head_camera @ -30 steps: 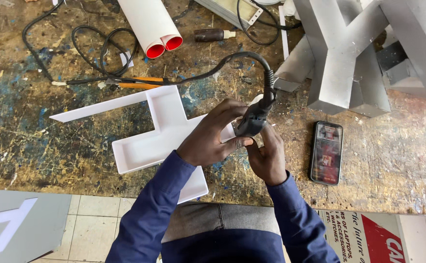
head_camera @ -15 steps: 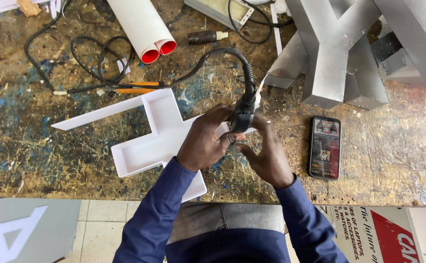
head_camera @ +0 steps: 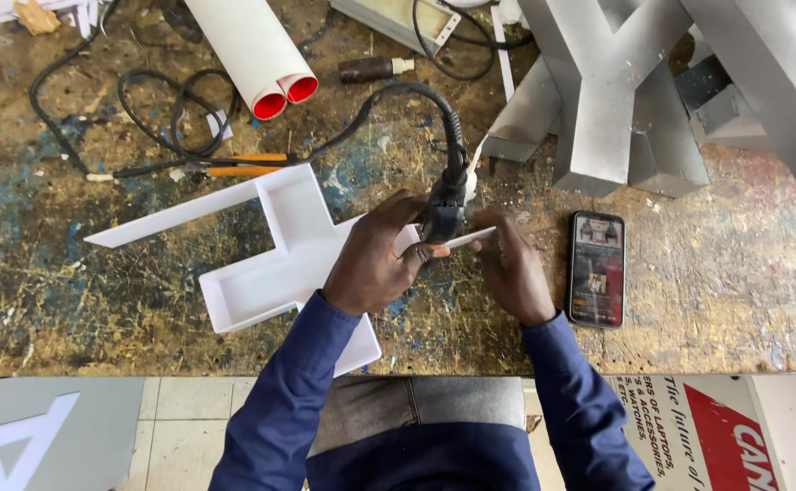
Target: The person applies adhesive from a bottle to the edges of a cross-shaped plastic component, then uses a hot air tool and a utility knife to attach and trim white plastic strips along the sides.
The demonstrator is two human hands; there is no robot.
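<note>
— Gripping is seen at the middle of the scarred wooden bench [head_camera: 80, 300]: the black corded hand tool [head_camera: 443, 211] is clasped by the left hand [head_camera: 375, 264], fingers curled round its body.

— And the right hand [head_camera: 511, 273]?

— Its fingers are closed on a thin white plastic strip [head_camera: 470, 238], which is held against the tip of the tool. The two hands are kept just beside each other, near the front edge of the bench.

— What is lying under them?

— A white shallow letter-shaped plastic tray [head_camera: 275, 273] is partly covered by the left wrist; one long arm of it is stretched toward the left edge.

— The cable is traced where?

— The black cable [head_camera: 389, 100] is looped up from the tool toward the back edge, where a rolled white sheet with a red inner face [head_camera: 252, 50] is laid.

— Anything to the right?

— A dark smartphone [head_camera: 597, 268] is set flat just beside the right hand, screen lit. Large grey metal channel letters [head_camera: 616, 91] are stacked at the back right corner. An orange-handled tool [head_camera: 239, 169] is seen behind the tray.
</note>
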